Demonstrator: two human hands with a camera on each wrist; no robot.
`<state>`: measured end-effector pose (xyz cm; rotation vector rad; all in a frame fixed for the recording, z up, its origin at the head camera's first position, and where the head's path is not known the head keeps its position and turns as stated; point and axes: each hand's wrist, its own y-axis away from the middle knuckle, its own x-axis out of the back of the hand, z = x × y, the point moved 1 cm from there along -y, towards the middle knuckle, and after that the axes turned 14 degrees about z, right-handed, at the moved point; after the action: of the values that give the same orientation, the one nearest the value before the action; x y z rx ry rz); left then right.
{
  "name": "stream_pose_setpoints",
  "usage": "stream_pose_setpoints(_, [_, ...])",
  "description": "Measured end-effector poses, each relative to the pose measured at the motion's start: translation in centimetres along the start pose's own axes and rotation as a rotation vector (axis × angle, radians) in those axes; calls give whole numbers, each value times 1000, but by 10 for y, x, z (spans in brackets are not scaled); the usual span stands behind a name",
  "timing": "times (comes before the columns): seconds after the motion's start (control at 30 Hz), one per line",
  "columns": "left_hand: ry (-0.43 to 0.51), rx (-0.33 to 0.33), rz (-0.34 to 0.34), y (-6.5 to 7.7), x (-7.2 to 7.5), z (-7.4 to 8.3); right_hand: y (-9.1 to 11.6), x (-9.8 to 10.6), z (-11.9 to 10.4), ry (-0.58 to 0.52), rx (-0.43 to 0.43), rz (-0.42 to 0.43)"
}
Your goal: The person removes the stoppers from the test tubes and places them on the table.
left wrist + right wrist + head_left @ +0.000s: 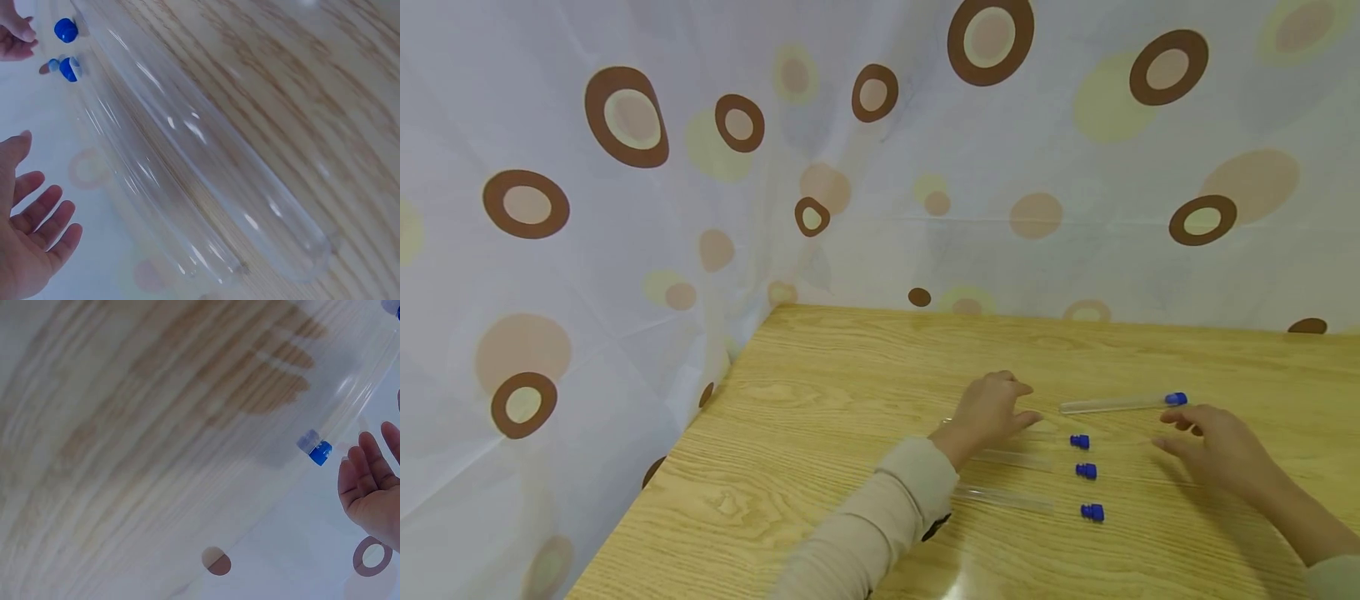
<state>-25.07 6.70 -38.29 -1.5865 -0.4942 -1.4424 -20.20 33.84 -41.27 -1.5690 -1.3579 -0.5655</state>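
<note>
My left hand (988,412) hovers over the uncapped clear test tubes with nothing in its grasp; its fingers are spread loosely in the left wrist view. Beneath and beside it lie the near tube (1003,498), the middle tube (1015,460) and a far tube (1037,435) partly hidden by the hand. To their right sit a far blue cap (1079,442), a middle blue cap (1086,471) and a near blue cap (1092,512). My right hand (1217,450), also holding nothing, is beside the blue-capped end of the capped test tube (1108,405).
A wood-grain table (775,467) carries everything. White cloth (865,167) with brown and beige circles hangs along the table's back and left sides.
</note>
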Motion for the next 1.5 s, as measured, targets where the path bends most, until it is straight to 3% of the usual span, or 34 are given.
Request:
stream_pose_setpoints(0.3, [-30,35,-34,-5,-6,13,1,0,8,10,28,45])
stream_pose_setpoints(0.63, [-31,76,-62,-12,-13,24,-4,5,18,47,-2,4])
stream_pose_setpoints(1.3, [-113,60,-87,-29,-25,44,-20,9,38,100,-48,-23])
stream_pose_setpoints(1.5, [-116,86,-74,-32,-27,49,-22,7,42,129,-48,-31])
